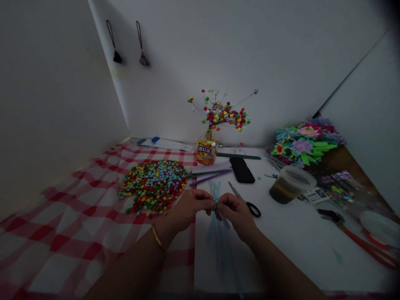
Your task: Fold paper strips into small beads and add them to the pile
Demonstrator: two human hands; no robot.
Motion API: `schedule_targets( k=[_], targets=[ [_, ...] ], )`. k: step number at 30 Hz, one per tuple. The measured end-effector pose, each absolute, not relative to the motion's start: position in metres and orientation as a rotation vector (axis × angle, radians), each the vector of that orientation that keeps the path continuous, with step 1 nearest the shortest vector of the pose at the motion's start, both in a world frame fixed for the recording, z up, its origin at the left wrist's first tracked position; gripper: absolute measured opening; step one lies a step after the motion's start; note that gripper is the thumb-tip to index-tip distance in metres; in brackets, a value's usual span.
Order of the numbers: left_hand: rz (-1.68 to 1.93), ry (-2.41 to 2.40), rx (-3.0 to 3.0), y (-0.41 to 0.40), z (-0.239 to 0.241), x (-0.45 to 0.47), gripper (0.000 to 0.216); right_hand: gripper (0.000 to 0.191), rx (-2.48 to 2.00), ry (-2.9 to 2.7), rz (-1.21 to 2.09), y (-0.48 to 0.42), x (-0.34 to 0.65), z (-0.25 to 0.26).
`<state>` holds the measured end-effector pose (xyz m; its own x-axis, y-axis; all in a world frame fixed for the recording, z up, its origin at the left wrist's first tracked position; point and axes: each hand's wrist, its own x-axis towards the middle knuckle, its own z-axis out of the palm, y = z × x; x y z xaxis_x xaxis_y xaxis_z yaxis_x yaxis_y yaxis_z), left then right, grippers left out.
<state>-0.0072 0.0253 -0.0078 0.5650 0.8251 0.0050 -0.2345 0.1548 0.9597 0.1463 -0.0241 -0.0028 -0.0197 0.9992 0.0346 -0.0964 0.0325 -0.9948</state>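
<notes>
My left hand point(189, 208) and my right hand point(236, 212) meet over the white tabletop point(290, 233), fingers pinched together on light blue paper strips point(216, 192). The strips stick up between my fingertips and trail down toward me, blurred. A gold bangle point(156, 236) circles my left wrist. Just left of my hands lies a heap of small multicoloured paper stars point(153, 185) on a red-and-white checked cloth point(78, 225). Scissors point(245, 200) lie just right of my right hand.
A bottle point(206, 150) holding wire stems tipped with coloured stars stands at the back. A black phone point(241, 169), green and purple strips point(209, 175), a lidded tub point(290, 183), a paper flower bouquet point(301, 143) and red-handled pliers point(359, 239) lie to the right.
</notes>
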Motion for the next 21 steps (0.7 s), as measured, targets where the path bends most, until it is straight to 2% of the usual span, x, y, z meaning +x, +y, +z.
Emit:
schedule_targets(
  k=[5,10,16,21],
  targets=[
    [0.788,0.620,1.197,0.0254,-0.0049,-0.0079,0.008,0.017,-1.159,-1.207,1.067,-0.0229,0.1497,-0.0064],
    [0.810,0.616,1.198,0.0254,-0.0044,-0.0081,0.013,0.018,-1.210,-1.219,1.124,-0.0239,0.1507,-0.0069],
    [0.845,0.619,1.249,0.0273,-0.0058,-0.0093,0.008,0.020,-1.209,-1.253,1.167,-0.0236,0.1503,-0.0096],
    [0.854,0.616,1.179,0.0273,-0.0083,-0.0070,0.010,0.014,-1.236,-1.299,1.165,-0.0223,0.1507,-0.0103]
  ],
)
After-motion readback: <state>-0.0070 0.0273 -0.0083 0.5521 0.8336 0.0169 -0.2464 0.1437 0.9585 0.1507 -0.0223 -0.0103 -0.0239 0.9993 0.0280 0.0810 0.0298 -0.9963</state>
